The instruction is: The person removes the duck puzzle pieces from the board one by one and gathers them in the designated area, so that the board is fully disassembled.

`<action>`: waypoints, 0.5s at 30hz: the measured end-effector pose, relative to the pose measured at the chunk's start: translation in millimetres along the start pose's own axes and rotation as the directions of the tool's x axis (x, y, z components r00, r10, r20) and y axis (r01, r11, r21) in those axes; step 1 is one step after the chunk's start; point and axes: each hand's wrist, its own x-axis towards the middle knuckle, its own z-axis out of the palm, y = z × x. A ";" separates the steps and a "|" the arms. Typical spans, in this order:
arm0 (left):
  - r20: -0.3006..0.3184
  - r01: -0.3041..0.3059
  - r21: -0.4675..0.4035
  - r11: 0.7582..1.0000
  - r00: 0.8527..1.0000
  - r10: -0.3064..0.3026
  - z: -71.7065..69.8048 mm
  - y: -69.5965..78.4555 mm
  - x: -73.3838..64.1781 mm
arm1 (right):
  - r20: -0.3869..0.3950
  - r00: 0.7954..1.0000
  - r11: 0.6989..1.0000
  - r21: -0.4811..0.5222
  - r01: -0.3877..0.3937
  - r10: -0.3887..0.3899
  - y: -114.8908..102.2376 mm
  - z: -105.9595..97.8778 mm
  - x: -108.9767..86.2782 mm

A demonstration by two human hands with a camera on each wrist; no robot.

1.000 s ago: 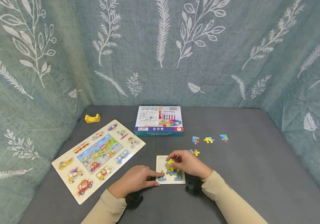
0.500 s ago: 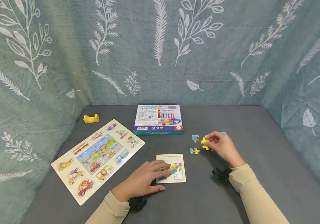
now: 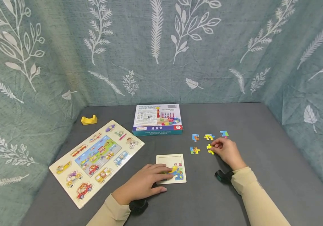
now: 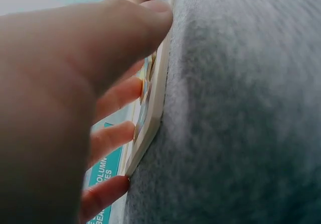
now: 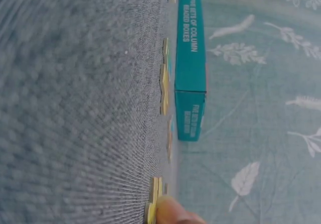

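Right hand: its fingers pinch a yellow puzzle piece [image 3: 210, 149], the thumb side close against it in the right wrist view; the right hand [image 3: 229, 153] is low over the desk [image 3: 206, 194].
Yellow puzzle piece: just beside the loose pieces, to the right of the small board; whether it touches the desk, I cannot tell.
Handling: a thin piece like this is probably best pinched by opposite edges, picture up, and kept clear of its neighbours so the tabs do not nudge them.
Left hand: the left hand [image 3: 147, 182] lies across the small board [image 3: 164, 160], its fingers extended and grasping nothing.
Steadying: light, flat pressure on the frame should stop the board sliding without shifting what lies in it.
Small board: joined pieces [image 3: 179, 175] show at its right side; the fingers hide part of the rest.
Loose pieces: a blue-and-orange piece [image 3: 195, 137], a yellow-and-blue piece [image 3: 209, 137], a blue-and-green piece [image 3: 224, 134] and a multicoloured piece [image 3: 194, 150], all near the right hand.
Behind: a flat box [image 3: 157, 121], well apart from both hands.
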 end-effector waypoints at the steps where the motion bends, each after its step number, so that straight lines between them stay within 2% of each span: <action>1: -0.006 -0.006 0.007 1.000 1.000 0.006 0.2 -0.2 -0.1 | -0.009 1.000 1.000 -0.014 0.012 -0.012 -0.1 0.2 -0.5; 4: -0.026 -0.025 0.026 0.999 0.999 0.025 0.4 -1.1 -1.1 | -0.039 0.995 0.995 -0.050 0.089 -0.091 -6.4 2.8 -2.7; 6: -0.024 -0.024 0.016 1.000 0.999 0.025 0.1 -1.7 -2.2 | -0.027 0.982 0.981 -0.051 0.188 -0.189 -19.1 8.2 -5.9; 7: -0.023 -0.023 0.011 1.000 0.999 0.023 -0.3 -1.7 -2.7 | -0.005 0.969 0.968 -0.048 0.248 -0.249 -27.4 12.1 -8.6; 9: -0.018 -0.017 -0.002 1.000 1.000 0.017 -0.5 -1.9 -3.8 | 0.089 0.928 0.930 -0.043 0.365 -0.360 -45.4 22.5 -15.5; 11: -0.015 -0.011 -0.011 1.000 1.000 0.011 -0.5 -1.9 -4.1 | 0.224 0.868 0.886 -0.043 0.462 -0.442 -61.2 34.5 -23.6; 13: -0.014 -0.009 -0.014 1.000 1.000 0.009 -0.6 -1.6 -3.7 | 0.346 0.811 0.850 -0.066 0.523 -0.472 -71.3 45.0 -31.3; 15: -0.012 -0.009 -0.015 1.000 1.000 0.009 -0.8 -1.0 -3.1 | 0.408 0.785 0.833 -0.097 0.545 -0.466 -77.0 53.0 -37.1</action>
